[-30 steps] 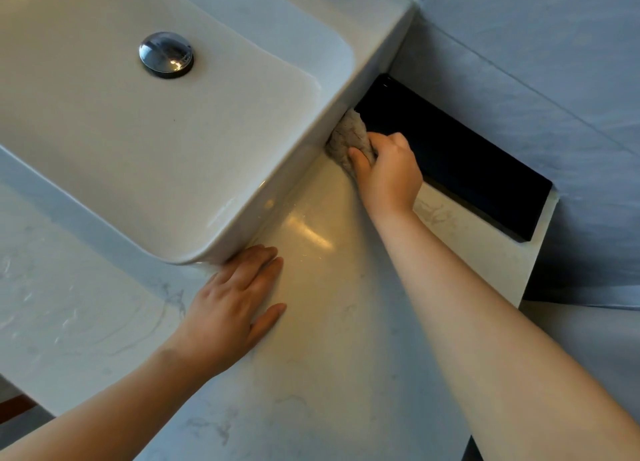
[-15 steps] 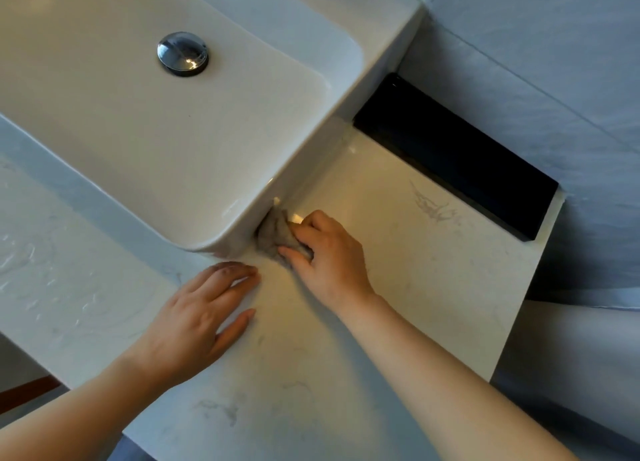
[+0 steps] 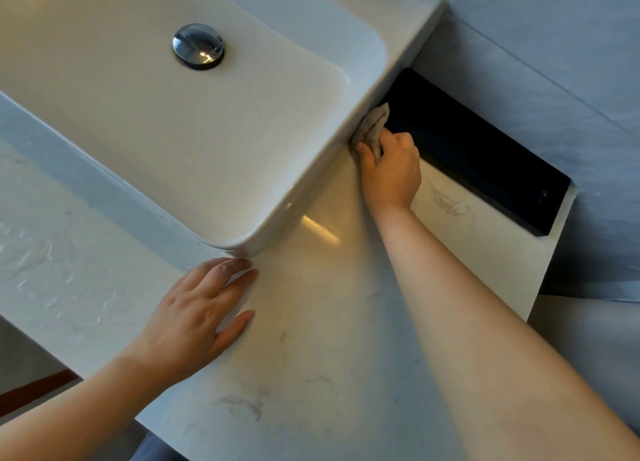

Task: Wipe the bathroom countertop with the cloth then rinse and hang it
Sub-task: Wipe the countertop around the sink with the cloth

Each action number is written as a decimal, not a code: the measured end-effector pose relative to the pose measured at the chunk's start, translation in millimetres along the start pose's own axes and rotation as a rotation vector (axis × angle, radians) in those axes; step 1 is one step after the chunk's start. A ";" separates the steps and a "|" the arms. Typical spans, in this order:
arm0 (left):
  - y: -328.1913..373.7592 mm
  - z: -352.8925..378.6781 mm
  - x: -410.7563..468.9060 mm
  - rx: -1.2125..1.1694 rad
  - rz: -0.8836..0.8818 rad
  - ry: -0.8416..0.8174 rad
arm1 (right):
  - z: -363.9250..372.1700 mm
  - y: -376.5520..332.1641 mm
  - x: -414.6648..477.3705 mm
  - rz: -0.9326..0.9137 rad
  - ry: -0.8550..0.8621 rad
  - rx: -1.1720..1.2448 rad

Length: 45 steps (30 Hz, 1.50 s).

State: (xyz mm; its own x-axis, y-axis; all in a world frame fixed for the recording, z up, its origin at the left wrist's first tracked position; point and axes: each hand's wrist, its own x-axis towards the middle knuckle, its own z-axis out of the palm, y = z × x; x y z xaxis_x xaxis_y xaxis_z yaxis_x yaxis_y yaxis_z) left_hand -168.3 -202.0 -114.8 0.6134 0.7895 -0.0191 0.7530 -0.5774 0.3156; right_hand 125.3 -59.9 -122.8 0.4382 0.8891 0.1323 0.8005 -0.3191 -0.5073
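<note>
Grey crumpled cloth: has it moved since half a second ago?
Yes. The cloth went along the white ceramic basin's side, from its near corner to the black recess.

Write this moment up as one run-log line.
phase: wiping countertop | right hand: grips cloth against basin side | left hand: flat on countertop | rinse, hang: not yet done

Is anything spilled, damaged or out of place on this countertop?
Yes. Beads and small puddles of water lie on the countertop, left of the left hand and far from the cloth that the right hand holds against the sink. The grey streaks look like stone veining, not damage.
</note>
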 end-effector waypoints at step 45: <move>-33.1 -8.8 -26.5 -0.025 0.146 -0.109 | -9.6 -29.4 -125.1 0.063 -0.052 0.049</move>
State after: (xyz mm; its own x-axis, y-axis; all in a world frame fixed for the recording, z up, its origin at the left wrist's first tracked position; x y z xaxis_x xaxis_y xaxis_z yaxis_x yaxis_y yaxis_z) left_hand -211.6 -202.0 -116.4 0.7391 0.6695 -0.0736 0.6486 -0.6781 0.3457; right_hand 50.9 -164.9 -116.3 0.4644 0.8839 0.0551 0.7505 -0.3597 -0.5544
